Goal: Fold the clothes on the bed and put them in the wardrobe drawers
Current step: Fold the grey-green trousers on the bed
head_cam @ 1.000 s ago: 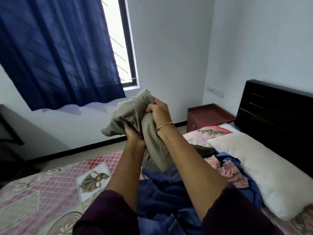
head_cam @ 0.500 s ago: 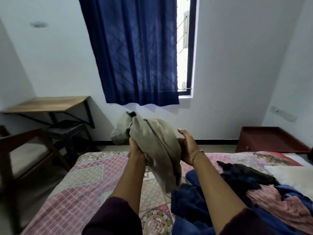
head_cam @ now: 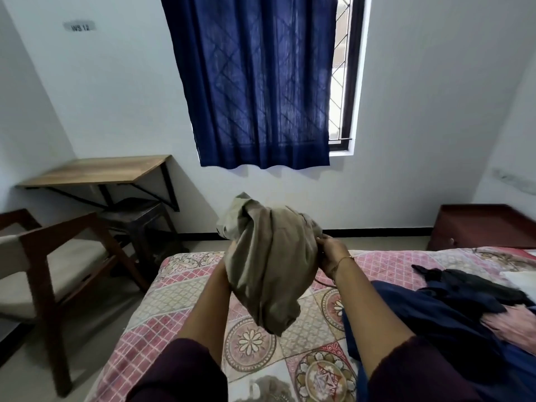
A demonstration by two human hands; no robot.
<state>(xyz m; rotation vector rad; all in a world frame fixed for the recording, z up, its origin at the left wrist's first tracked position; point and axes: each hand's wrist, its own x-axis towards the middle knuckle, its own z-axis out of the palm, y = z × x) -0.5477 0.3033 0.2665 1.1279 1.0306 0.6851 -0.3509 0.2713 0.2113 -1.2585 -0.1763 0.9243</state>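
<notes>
A crumpled khaki garment (head_cam: 269, 274) hangs in the air above the bed (head_cam: 179, 311), which has a pink patterned sheet. My left hand (head_cam: 222, 272) holds it from below and is almost fully hidden under the cloth. My right hand (head_cam: 330, 253) pinches the garment's right edge with its fingertips. More unfolded clothes lie piled on the bed's right side: a navy blue one (head_cam: 429, 323), a black one (head_cam: 464, 288) and a pink one (head_cam: 513, 326).
A wooden armchair (head_cam: 43, 274) stands left of the bed, with a wall desk (head_cam: 95, 172) and a dark stool (head_cam: 136, 216) behind it. A reddish bedside cabinet (head_cam: 481, 230) sits at the right wall. A blue curtain (head_cam: 255, 82) covers the window.
The view has swung left, away from the headboard. My right hand let go of the garment's top and now pinches its right edge. The garment sits lower, over the bed.
</notes>
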